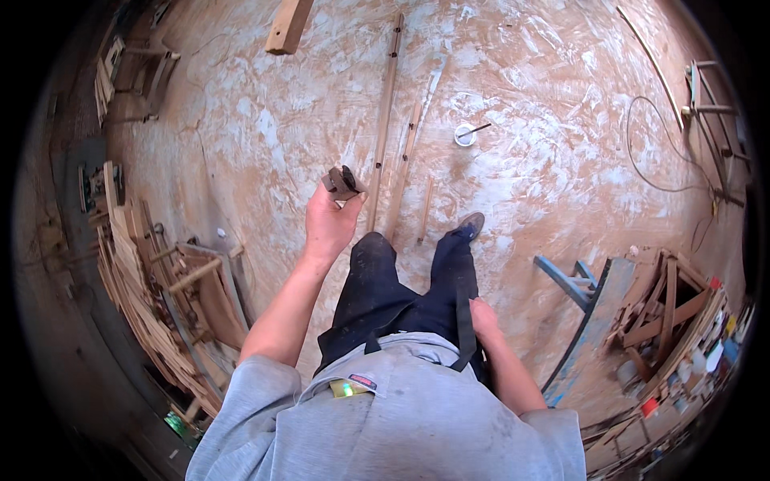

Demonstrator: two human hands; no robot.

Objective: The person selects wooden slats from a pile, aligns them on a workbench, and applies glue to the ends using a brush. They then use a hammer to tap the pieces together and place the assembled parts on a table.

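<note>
- The floor (281, 152) is brown, with lots of white smears all over it.
- On the left side of the room is a pile of long boards (132, 297).
- On the right are a blue stand (589, 317) and, past it, a brown wood frame (670, 301).
- A thin cord (629, 132) curls on the floor at the right.
- The left hand (329, 227) is up in front, its fingers wrapped around a small brown thing (343, 184). That thing is above the floor, just left of the long wood strips (388, 104). It has a dark part on top, and I cannot tell what it is.
- The right hand (484, 315) is low, beside the right leg. Most of its fingers are hidden, so I cannot tell if it grips anything.
- A thick wood beam (289, 30) is cut off by the top edge.
- The corners are black, and the far left is too dark to see well.
- I count two hands, one thick beam, one white pot (463, 141) with one dark stick (478, 130) in it, and one shoe (473, 225).
- At least three wood strips lie ahead, with small dark bits on them.
</note>
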